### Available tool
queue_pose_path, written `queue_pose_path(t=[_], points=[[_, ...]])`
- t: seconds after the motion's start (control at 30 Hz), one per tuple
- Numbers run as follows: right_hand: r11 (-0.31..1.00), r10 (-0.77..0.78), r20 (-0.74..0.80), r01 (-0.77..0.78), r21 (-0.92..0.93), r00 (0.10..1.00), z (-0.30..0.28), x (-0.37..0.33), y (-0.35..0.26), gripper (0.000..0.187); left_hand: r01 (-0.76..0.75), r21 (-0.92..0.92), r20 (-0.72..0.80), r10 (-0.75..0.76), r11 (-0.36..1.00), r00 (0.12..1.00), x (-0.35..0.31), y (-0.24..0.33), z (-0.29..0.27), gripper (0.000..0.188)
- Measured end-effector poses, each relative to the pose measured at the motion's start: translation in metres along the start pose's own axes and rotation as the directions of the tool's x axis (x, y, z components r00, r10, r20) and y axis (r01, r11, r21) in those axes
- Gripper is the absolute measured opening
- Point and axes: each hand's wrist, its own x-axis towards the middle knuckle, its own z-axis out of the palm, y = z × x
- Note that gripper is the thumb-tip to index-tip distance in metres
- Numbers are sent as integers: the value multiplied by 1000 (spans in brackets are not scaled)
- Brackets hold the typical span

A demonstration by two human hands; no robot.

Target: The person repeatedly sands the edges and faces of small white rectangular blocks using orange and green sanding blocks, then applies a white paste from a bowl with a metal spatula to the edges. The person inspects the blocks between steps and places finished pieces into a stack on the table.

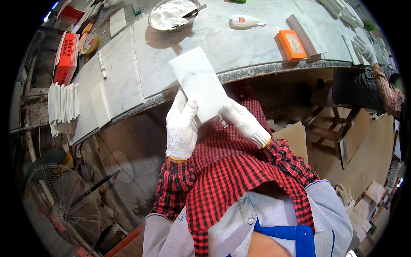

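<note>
In front of my body, a white rectangular stone tile (200, 81) with faint grey veining is held tilted above the near edge of the worktable. My left hand (181, 126), in a white knit glove, closes round the tile's lower left edge with the thumb lying along it. At the lower right corner, my gloved right hand (244, 122) grips the tile too. Its fingertips are partly hidden behind the tile, and a small shiny bit under them is too small to name.
On the marble-topped table (162, 60) stand a bowl of white paste (171, 13) with a putty knife (195, 11), a squeeze bottle (247, 22) and an orange box (291, 45). Tile stacks (64, 103) line the left. A co-worker's gloved hand (364, 49) is far right. A fan (64, 210) stands lower left.
</note>
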Motion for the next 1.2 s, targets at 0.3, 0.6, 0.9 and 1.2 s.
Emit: queue_pose_path(t=[0.3,0.6,0.9,1.2], points=[[976,-208,-45,210,58,977,31,-1,-14,68,-100,-98,-30,97,990,995,3,-7,5,50],[957,-249,-258,278,80,933,31,13,-28,77,-134,-199,-66,123,971,990,-3,-31,5,48],[954,-283,-443,298,-39,850,-5,2,-41,35,-44,-212,-24,40,976,999,-7,-34,7,53],[973,-206,-337,228,28,919,1,-12,-18,33,-113,-305,-50,102,946,994,-6,-38,5,60]])
